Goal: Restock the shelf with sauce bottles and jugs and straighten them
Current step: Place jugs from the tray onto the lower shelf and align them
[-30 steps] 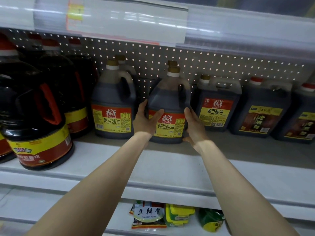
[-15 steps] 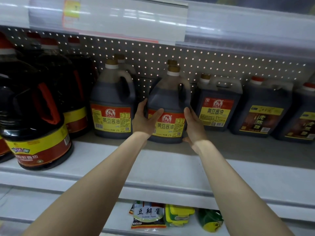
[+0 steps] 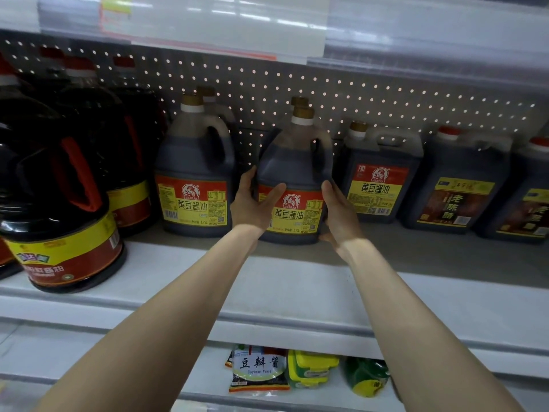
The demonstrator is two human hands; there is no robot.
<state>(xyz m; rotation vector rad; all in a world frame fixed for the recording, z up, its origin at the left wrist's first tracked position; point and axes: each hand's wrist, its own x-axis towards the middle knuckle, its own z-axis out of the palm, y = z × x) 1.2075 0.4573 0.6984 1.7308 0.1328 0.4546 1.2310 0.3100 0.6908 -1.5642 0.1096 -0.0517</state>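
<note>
Two grips on one jug, was it? (A)

Yes. The left grip point(image 3: 252, 200) clasped the left side of the soy sauce jug point(image 3: 292, 173), thumb across the red-and-yellow label. The right grip point(image 3: 338, 209) wrapped its right side, thumb low by the base. Nothing else held. (B)

Where did the jug sit? (A)

Mid-shelf point(image 3: 297, 281), upright, long axis vertical. Base seemingly down on the shelf, but I couldn't swear it wasn't slightly lifted. It stood straight ahead, between the two grips. Neither arm looked nearer; both reached in about evenly. (B)

Neighbours? (A)

Matching jug point(image 3: 193, 179) apart on its left, with the left grip in the gap. Square jug point(image 3: 381, 179) just beside it on the right, close to the right grip's fingers. Another cap point(image 3: 298, 100) poked up right behind. (B)

Next move? (A)

My guess: push it straight back, or twist it so the label squares to the front. The right was the tight side, so any slide needed to stay clear of that square jug. (B)
</note>
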